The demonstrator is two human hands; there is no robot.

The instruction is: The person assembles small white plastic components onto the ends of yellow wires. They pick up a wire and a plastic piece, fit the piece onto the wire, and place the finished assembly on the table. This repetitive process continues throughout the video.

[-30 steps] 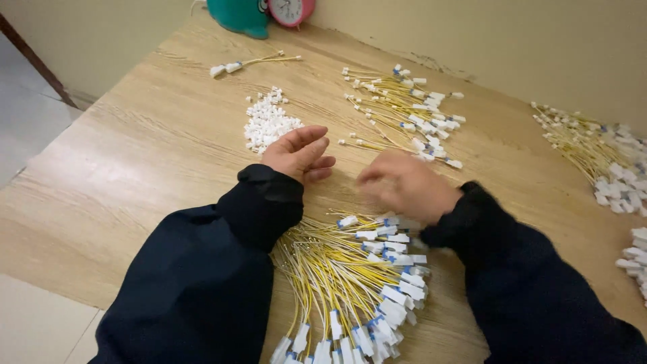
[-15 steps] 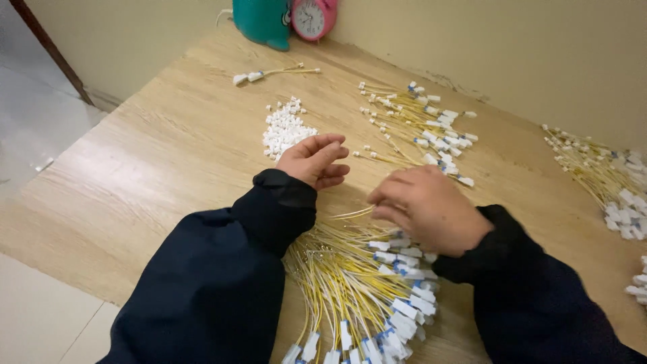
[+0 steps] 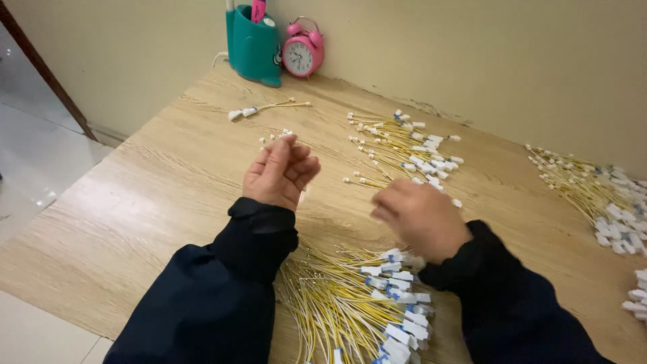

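Observation:
My left hand (image 3: 280,172) is lifted off the wooden table (image 3: 148,202), fingers curled inward; whether it holds anything is hidden. It covers most of a small heap of white caps (image 3: 275,137). My right hand (image 3: 419,219) is blurred, knuckles up, just beyond a fanned pile of thin yellow wires with white and blue connectors (image 3: 357,300) that lies between my dark sleeves. What its fingers grip cannot be seen.
A second pile of yellow wires (image 3: 404,148) lies past my right hand, and a third (image 3: 593,195) at the far right. A small tied bundle (image 3: 263,109) sits at the back left. A teal pen holder (image 3: 253,44) and a pink alarm clock (image 3: 302,54) stand against the wall.
My left hand has risen from the table beside the white caps. My right hand has shifted slightly right and is in motion. The camera has tilted up, showing more of the wall.

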